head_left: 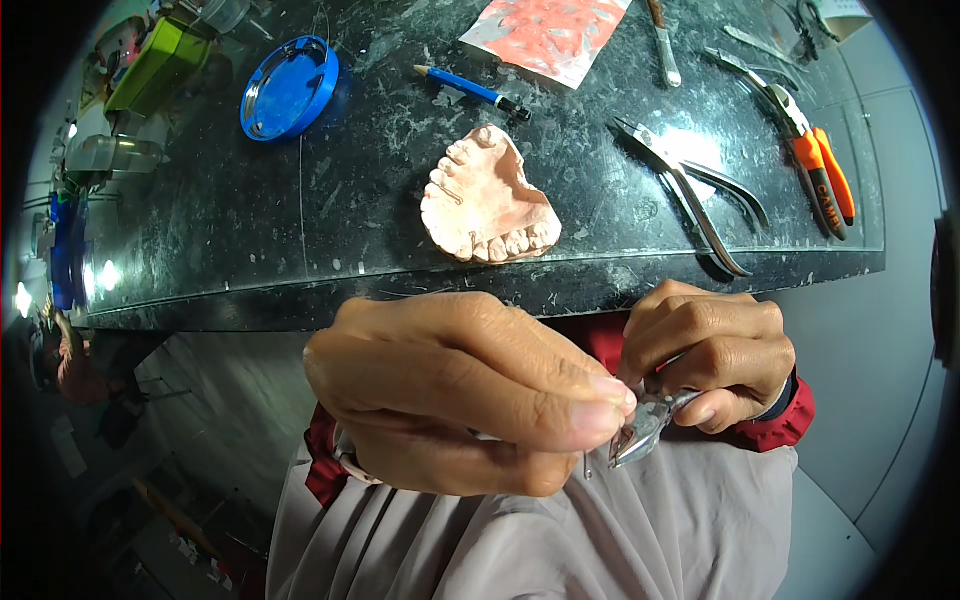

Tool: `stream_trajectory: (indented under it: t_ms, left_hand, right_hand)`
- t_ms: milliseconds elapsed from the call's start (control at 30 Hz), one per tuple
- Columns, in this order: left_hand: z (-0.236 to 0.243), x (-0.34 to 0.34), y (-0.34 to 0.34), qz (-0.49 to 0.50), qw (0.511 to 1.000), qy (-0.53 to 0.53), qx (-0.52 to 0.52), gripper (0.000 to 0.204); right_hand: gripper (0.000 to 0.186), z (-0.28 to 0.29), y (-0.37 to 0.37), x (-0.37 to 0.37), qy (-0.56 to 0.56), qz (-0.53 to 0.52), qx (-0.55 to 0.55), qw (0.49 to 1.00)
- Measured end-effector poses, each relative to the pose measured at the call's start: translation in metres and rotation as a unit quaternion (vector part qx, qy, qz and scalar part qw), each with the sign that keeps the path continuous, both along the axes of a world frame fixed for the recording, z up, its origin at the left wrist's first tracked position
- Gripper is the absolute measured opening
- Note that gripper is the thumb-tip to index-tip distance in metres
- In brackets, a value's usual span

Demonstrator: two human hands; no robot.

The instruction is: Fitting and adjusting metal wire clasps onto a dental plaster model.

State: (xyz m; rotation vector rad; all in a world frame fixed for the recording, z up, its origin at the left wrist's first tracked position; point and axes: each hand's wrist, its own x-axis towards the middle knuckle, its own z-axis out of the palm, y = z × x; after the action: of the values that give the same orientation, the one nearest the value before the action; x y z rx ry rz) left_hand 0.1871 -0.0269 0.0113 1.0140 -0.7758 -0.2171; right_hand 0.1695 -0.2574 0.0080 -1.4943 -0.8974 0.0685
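My left hand (460, 385) is low in the middle, fingertips pinched beside the jaws of a metal tool (640, 435), apparently pliers, that my right hand (715, 355) grips. A thin metal piece, like wire, pokes out below my left fingertips; most of what they hold is hidden. Just beyond the bench edge, above my hands, lies a pinkish dental cast (490, 195) with small bent wires on its teeth. Steel pliers (680, 180) lie open to its right, and a blue pencil-like tool (465, 90) lies behind it.
A round blue lid (287, 88), a pink-smeared sheet (545, 30), a metal-tipped spatula (665, 50) and orange-handled pliers (815, 165) lie on the dark bench (370, 170). Green and clear containers (145, 65) crowd the left end. Another person (78, 365) is at the far left.
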Motion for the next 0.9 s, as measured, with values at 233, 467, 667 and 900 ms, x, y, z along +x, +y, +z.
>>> stream_trajectory:
  t_ms: [233,467,667,900]
  left_hand:
    - [0.001,-0.001,0.000,-0.003,1.000,0.010,0.016,0.034]
    - [-0.003,0.002,-0.002,-0.005,1.000,-0.006,0.018,0.032]
    - [-0.004,0.001,0.000,0.017,1.000,-0.005,0.011,0.029]
    - [-0.008,0.001,-0.001,0.061,0.998,0.004,0.001,0.020]
  right_hand:
    - [0.020,-0.001,0.001,-0.003,0.023,-0.004,0.002,1.000]
    - [0.020,-0.004,0.002,-0.002,-0.003,-0.023,0.006,1.000]
    - [0.024,-0.005,0.004,0.000,-0.015,-0.021,0.004,1.000]
    - [0.019,0.039,-0.037,-0.010,-0.123,-0.332,-0.317,0.880]
